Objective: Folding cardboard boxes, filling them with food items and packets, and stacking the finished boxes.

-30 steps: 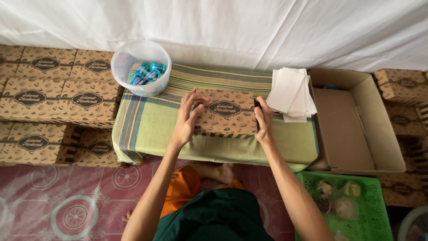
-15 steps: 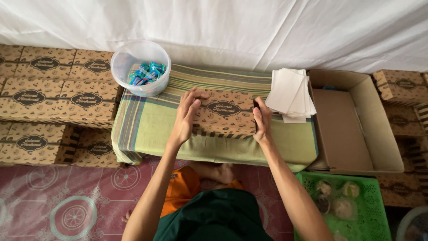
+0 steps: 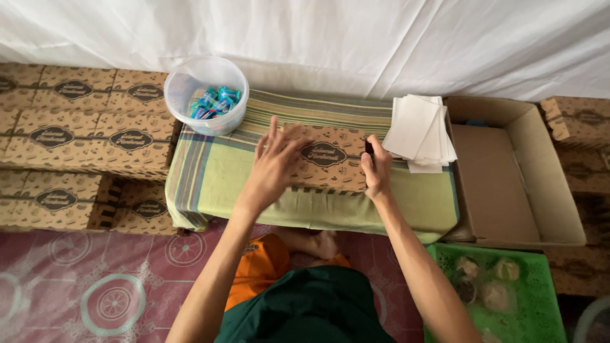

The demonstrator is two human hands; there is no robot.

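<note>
A brown patterned cardboard box [image 3: 327, 159] with a dark oval label lies on a low stand draped in a green striped cloth [image 3: 210, 181]. My left hand [image 3: 273, 162] hovers over the box's left end with its fingers spread wide, touching it lightly or just above it. The box's right end is held by my right hand [image 3: 376, 168], thumb and fingers pinching the edge.
A clear plastic tub [image 3: 206, 94] of blue-wrapped sweets stands at the cloth's far left corner. A stack of white paper sheets [image 3: 420, 132] lies at the right. An open cardboard carton [image 3: 508, 184] sits to the right, stacked patterned boxes [image 3: 82, 136] to the left, a green basket [image 3: 502, 292] near right.
My left hand has let go of the box's left end and opened, fingers now spread over its top. My right hand stays on the right end.
</note>
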